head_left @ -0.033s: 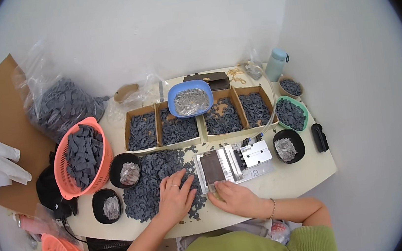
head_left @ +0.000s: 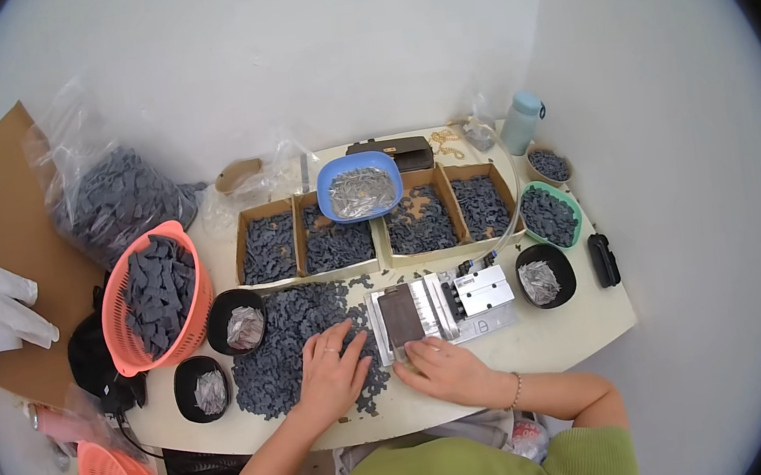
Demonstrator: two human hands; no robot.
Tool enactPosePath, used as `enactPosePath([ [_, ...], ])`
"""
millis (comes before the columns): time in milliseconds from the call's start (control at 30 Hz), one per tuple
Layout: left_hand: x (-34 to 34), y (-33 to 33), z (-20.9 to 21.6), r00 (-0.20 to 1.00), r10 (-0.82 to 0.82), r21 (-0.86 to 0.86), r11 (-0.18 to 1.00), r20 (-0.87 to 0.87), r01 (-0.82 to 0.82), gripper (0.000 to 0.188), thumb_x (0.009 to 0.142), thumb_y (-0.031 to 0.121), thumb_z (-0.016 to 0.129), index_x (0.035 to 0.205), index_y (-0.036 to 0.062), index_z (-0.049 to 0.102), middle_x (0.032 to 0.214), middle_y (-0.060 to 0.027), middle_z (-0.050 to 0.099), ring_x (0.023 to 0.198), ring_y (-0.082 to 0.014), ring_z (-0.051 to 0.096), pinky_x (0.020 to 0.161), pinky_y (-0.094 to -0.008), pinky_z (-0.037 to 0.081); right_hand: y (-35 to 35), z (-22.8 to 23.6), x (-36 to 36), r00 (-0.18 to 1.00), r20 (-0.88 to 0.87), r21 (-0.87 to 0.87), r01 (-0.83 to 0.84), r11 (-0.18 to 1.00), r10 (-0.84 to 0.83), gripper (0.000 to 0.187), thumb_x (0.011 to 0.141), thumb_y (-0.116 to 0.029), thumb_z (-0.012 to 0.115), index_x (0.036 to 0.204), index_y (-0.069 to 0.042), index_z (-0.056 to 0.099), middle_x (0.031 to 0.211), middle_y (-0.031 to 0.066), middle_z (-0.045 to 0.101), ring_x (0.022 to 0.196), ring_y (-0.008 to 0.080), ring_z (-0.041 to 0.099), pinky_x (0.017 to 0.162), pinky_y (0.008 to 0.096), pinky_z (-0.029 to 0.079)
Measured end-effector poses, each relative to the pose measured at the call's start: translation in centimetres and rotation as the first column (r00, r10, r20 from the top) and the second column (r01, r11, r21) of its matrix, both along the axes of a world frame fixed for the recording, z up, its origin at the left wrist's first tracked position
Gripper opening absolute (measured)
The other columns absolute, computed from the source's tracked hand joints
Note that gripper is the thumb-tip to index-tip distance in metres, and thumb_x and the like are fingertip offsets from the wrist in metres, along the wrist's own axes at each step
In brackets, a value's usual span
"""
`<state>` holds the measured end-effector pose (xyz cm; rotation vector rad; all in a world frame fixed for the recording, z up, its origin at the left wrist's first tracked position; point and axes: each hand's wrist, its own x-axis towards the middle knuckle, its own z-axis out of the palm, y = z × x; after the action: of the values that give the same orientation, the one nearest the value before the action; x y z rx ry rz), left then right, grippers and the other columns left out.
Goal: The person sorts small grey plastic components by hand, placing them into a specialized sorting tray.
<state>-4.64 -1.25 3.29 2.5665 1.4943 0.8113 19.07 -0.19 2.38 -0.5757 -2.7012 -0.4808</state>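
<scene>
My left hand [head_left: 329, 379] lies palm down on a loose pile of small dark grey pieces [head_left: 285, 342], its fingers spread apart. A metal fixture [head_left: 435, 302] with a pneumatic block [head_left: 483, 291] is fixed to its right. On the fixture's left part rests a dark brown rectangular plate [head_left: 401, 318]. My right hand [head_left: 445, 371] is at the near edge of this plate. Its fingers are bent and close together, with the thumb beside the fixture's front edge. Whatever lies between these fingertips is too small to make out.
Behind the fixture, cardboard trays [head_left: 346, 268] hold grey pieces, with a blue bowl [head_left: 326, 192] of metal pins on them. Black bowls [head_left: 572, 286] of pins flank the work area. A coral basket [head_left: 115, 338] stands left, a green bowl [head_left: 576, 206] and bottle [head_left: 522, 123] right.
</scene>
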Motion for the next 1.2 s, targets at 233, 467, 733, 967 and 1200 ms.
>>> enactPosePath([
  [233, 1.9, 0.3, -1.9, 0.988, -0.150, 0.030, 0.988, -0.026, 0.151, 0.031, 0.081, 0.012, 0.063, 0.109, -0.0010, 0.063, 0.122, -0.0155, 0.058, 0.114, -0.0317, 0.054, 0.095, -0.0412, 0.044, 7.9, 3.3, -0.5, 0.791, -0.578, -0.192, 0.107, 0.976, -0.200, 0.036, 0.080, -0.010, 0.066, 0.114, -0.007, 0.057, 0.096, 0.0093, 0.063, 0.081, 0.0227, 0.063, 0.072, 0.0353, 0.049],
  [467, 5.9, 1.1, -1.9, 0.930, -0.052, 0.160, 0.980, -0.365, 0.117, 0.020, 0.072, 0.008, 0.060, 0.086, -0.0039, 0.065, 0.102, -0.0213, 0.065, 0.096, -0.0317, 0.064, 0.083, -0.0378, 0.051, 15.7, 1.0, -2.1, 0.723, -0.546, -0.724, -0.155, 0.672, -0.422, 0.066, 0.088, -0.007, 0.059, 0.143, -0.003, 0.023, 0.116, 0.0227, 0.057, 0.100, 0.0292, 0.060, 0.084, 0.0367, 0.050],
  [733, 4.6, 4.0, 1.2, 0.983, -0.137, -0.158, 0.980, -0.119, 0.117, 0.008, 0.072, 0.012, 0.061, 0.067, 0.0052, 0.061, 0.071, -0.0113, 0.063, 0.065, -0.0303, 0.064, 0.061, -0.0401, 0.053, 18.4, 3.9, 8.6, 0.745, -0.361, -0.461, 0.381, 0.801, -0.562, 0.017, 0.081, -0.012, 0.065, 0.096, -0.006, 0.068, 0.090, 0.0132, 0.067, 0.086, 0.0288, 0.065, 0.077, 0.0390, 0.051],
  [967, -4.6, 8.9, 7.6, 0.854, 0.365, 0.016, 0.917, 0.372, -0.399, 0.005, 0.088, 0.003, 0.056, 0.089, -0.0010, 0.056, 0.080, -0.0155, 0.058, 0.074, -0.0266, 0.059, 0.067, -0.0335, 0.047, 20.8, 1.0, 11.9, 0.652, 0.274, 0.020, 0.731, 0.682, -0.707, 0.011, 0.077, -0.012, 0.061, 0.076, -0.014, 0.072, 0.080, 0.0058, 0.071, 0.088, 0.0211, 0.064, 0.080, 0.0369, 0.042],
  [1200, -20.2, 11.3, 7.5, 0.631, 0.762, 0.643, 0.414, 0.142, -0.644, 0.034, 0.080, 0.010, 0.067, 0.111, -0.0001, 0.059, 0.119, -0.0201, 0.055, 0.107, -0.0376, 0.054, 0.092, -0.0463, 0.042, 21.6, 0.9, 11.7, 0.694, 0.250, -0.084, 0.710, 0.699, -0.675, 0.009, 0.077, -0.010, 0.061, 0.079, -0.012, 0.070, 0.079, 0.0082, 0.070, 0.085, 0.0236, 0.066, 0.075, 0.0392, 0.047],
])
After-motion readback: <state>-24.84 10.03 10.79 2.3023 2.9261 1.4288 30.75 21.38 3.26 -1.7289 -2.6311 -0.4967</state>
